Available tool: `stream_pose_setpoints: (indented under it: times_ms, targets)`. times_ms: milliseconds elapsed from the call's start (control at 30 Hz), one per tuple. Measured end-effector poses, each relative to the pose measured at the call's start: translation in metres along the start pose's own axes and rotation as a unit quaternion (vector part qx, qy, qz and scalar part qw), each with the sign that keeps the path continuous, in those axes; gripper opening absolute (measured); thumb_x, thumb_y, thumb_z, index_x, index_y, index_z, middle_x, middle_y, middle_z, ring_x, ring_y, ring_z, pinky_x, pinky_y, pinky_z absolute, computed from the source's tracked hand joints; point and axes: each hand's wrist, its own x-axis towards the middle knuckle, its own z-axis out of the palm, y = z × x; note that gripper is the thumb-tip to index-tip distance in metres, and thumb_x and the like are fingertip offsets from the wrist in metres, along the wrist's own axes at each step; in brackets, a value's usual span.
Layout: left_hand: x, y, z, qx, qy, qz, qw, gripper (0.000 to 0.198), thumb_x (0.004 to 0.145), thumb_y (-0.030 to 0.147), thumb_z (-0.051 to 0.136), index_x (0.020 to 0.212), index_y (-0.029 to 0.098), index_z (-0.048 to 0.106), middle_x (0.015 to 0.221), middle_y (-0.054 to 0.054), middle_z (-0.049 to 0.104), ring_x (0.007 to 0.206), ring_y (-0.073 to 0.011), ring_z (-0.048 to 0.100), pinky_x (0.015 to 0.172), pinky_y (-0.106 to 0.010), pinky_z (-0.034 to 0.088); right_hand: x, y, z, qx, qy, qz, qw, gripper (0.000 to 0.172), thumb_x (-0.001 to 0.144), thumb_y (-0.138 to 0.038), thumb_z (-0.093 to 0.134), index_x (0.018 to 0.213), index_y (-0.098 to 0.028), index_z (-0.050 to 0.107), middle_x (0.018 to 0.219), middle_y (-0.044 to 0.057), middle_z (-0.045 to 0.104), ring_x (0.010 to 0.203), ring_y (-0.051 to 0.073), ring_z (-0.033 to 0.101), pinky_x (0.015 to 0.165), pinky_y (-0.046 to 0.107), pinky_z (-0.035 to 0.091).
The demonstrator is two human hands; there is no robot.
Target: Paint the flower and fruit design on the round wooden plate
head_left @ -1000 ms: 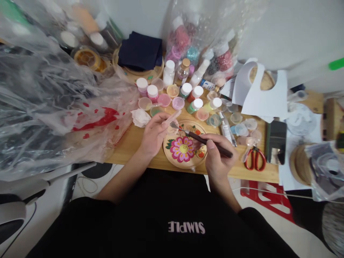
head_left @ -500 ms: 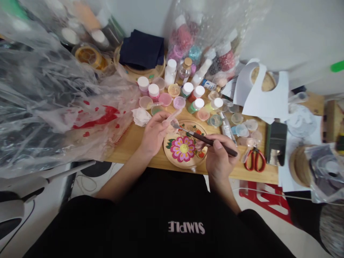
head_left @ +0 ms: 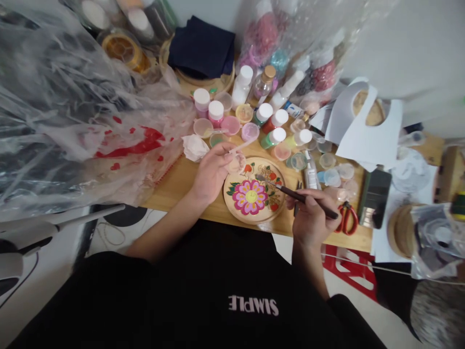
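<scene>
My left hand [head_left: 210,177] pinches a small clear plastic cup [head_left: 237,164] with a pale pinkish residue inside; its attached lid sticks up to the right. In my right hand [head_left: 314,218] is a palette knife [head_left: 298,196], gripped by its dark handle, blade pointing left. The blade is over the round wooden board [head_left: 254,219], apart from the cup. On that board is a raised, painted pink flower [head_left: 250,196] with a yellow centre, with green leaves and small orange-red shapes around it. My left fingers and the cup overlap the board's upper left edge.
Behind the board are several white-capped paint jars [head_left: 216,111] and little lidded cups [head_left: 250,131]. A crumpled tissue [head_left: 195,148] lies left. To the right are a small bottle [head_left: 311,174], red-handled pliers [head_left: 348,220] and a black phone [head_left: 377,196]. Plastic sheeting [head_left: 127,140] covers the left side.
My right hand has moved right and down with the palette knife, whose blade has left the cup and is now over the board. The camera view has shifted slightly.
</scene>
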Motion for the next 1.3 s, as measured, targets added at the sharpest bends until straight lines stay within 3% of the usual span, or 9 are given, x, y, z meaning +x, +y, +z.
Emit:
stream_pose_setpoints:
  times_ms: [267,567,867,1067,1300]
  targets:
    - [-0.001,-0.001,0.000,-0.005,0.003,-0.007,1.000,0.008,0.082,0.021,0.073,0.082,0.018,0.065,0.079,0.000,0.069,0.073,-0.0118,0.063,0.073,-0.027,0.049,-0.007,-0.002,0.000,-0.092,-0.044,0.021,0.995,0.011,0.086,-0.030,0.072,0.083,-0.020,0.077,0.069,0.000,0.071,0.062,0.016,0.071,0.058,0.031,0.059]
    - [0.000,0.000,0.001,-0.009,0.000,-0.008,1.000,0.015,0.073,0.027,0.079,0.080,0.019,0.068,0.078,0.001,0.070,0.072,-0.0125,0.063,0.070,-0.027,0.049,-0.005,0.000,-0.001,-0.091,-0.048,-0.008,0.995,0.010,0.086,-0.029,0.072,0.084,-0.022,0.078,0.070,0.000,0.072,0.059,0.015,0.069,0.055,0.029,0.054]
    - [0.001,-0.001,-0.001,-0.011,-0.007,-0.016,1.000,0.009,0.081,0.023,0.073,0.082,0.018,0.066,0.078,0.000,0.069,0.072,-0.0132,0.063,0.068,-0.028,0.049,-0.006,-0.001,-0.001,-0.105,-0.051,-0.019,0.993,0.009,0.086,-0.025,0.071,0.084,-0.021,0.079,0.069,-0.001,0.072,0.062,0.017,0.072,0.056,0.030,0.055]
    - [0.001,-0.001,0.000,-0.008,-0.007,-0.010,1.000,0.012,0.077,0.025,0.076,0.082,0.017,0.068,0.079,-0.001,0.069,0.072,-0.0135,0.063,0.068,-0.027,0.050,-0.005,0.004,-0.005,-0.100,-0.061,-0.037,0.992,0.010,0.086,-0.026,0.071,0.083,-0.022,0.080,0.069,0.000,0.074,0.058,0.015,0.068,0.053,0.029,0.051]
    - [0.002,-0.002,-0.003,-0.007,-0.017,-0.010,1.000,0.014,0.075,0.028,0.078,0.082,0.019,0.070,0.079,0.000,0.070,0.071,-0.0128,0.063,0.067,-0.027,0.050,-0.001,-0.009,0.004,-0.048,-0.018,-0.046,0.998,0.014,0.081,-0.016,0.068,0.081,-0.022,0.080,0.064,-0.002,0.070,0.052,0.015,0.066,0.046,0.028,0.048]
